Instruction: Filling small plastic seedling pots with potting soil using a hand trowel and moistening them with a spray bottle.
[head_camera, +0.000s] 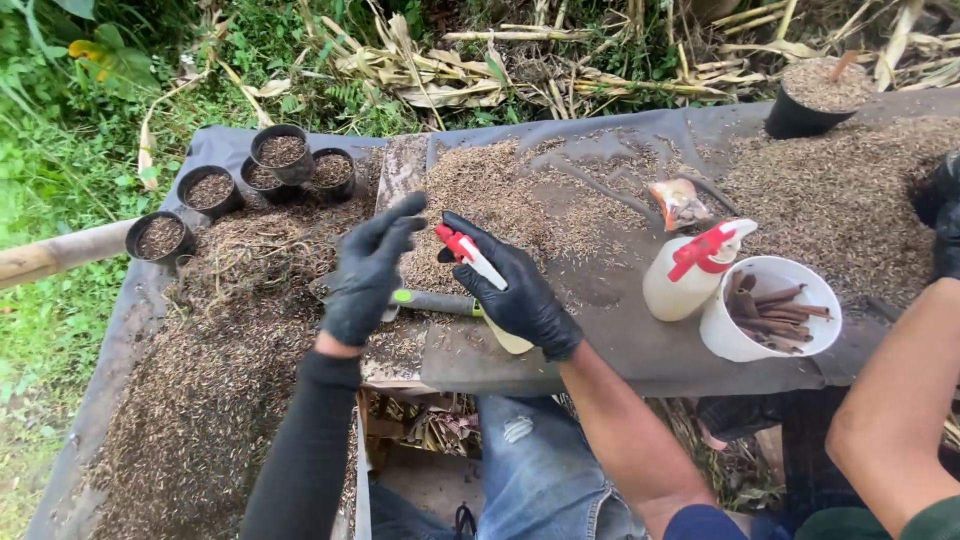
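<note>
Spray bottle up in your right hand, five small pots filled on the husk-strewn bench

Your right hand (520, 295), in a black glove, is closed round a small spray bottle (482, 280) with a red trigger, its nozzle turned toward your left hand (365, 270) — also gloved, fingers loosely spread, holding nothing, just beside the nozzle. By the look of it the potting is well along: five black pots (245, 180) sit filled at the bench's far left, a sixth black pot (815, 100) at the far right, though loose husk mix (500, 195) still covers the grey sheet (620, 340). A larger spray bottle (690, 275) lies against a white tub of brown sticks (775, 310) — well to your right, near another person's arm (890, 400).
</note>
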